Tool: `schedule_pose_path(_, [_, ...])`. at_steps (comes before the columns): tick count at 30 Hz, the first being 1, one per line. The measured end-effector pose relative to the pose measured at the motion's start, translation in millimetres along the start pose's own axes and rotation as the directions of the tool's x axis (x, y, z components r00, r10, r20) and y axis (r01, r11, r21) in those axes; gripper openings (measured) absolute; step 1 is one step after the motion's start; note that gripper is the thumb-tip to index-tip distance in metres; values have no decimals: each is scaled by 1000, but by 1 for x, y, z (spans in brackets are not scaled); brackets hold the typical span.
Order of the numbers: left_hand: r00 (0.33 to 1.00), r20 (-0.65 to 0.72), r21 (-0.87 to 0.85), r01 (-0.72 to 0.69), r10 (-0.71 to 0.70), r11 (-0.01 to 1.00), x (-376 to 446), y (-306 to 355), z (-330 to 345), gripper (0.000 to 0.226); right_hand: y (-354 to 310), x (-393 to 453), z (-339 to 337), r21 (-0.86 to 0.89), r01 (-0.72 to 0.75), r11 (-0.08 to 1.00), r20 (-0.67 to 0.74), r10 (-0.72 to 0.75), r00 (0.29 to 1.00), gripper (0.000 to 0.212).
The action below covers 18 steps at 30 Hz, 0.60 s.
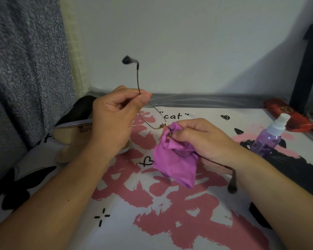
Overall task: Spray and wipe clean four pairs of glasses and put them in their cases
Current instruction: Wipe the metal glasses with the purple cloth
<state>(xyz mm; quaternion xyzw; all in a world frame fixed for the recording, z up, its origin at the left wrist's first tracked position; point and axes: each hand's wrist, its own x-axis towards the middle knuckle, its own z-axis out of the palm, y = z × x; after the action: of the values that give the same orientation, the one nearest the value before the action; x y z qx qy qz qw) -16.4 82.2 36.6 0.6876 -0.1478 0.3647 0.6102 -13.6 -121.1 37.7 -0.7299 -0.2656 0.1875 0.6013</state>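
Thin wire-framed glasses (pixel 153 115) are held up over the printed bedspread (pixel 152 222). My left hand (pixel 116 116) pinches one temple arm near the hinge, its dark tip pointing up. My right hand (pixel 204 141) pinches a purple cloth (pixel 175 165) folded around the other lens, and the second temple arm hangs down past my wrist. A purple spray bottle (pixel 268 138) with a white nozzle lies to the right. An open beige case (pixel 72 134) sits behind my left hand. A closed red case (pixel 287 116) lies at the far right.
A grey curtain (pixel 25 69) hangs on the left and a pale wall stands behind. A black post (pixel 307 69) rises at the right edge. The bedspread carries pink and black prints.
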Motion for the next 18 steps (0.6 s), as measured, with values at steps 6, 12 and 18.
schedule_pose_path(6, [1000, -31, 38, 2, -1, 999, 1, 1, 0, 14, 5, 3, 4, 66, 37, 997, -112, -29, 993, 25])
schedule_pose_path(12, [999, -43, 63, -30, 33, 998, 4, -1, -4, 16, 6, 3, 4, 99, 55, 994, -86, -47, 995, 27])
schedule_pose_path(18, [998, -40, 62, -52, 55, 997, 2, -1, -1, 19, 0, -2, -26, 153, -133, 979, 246, 92, 965, 27])
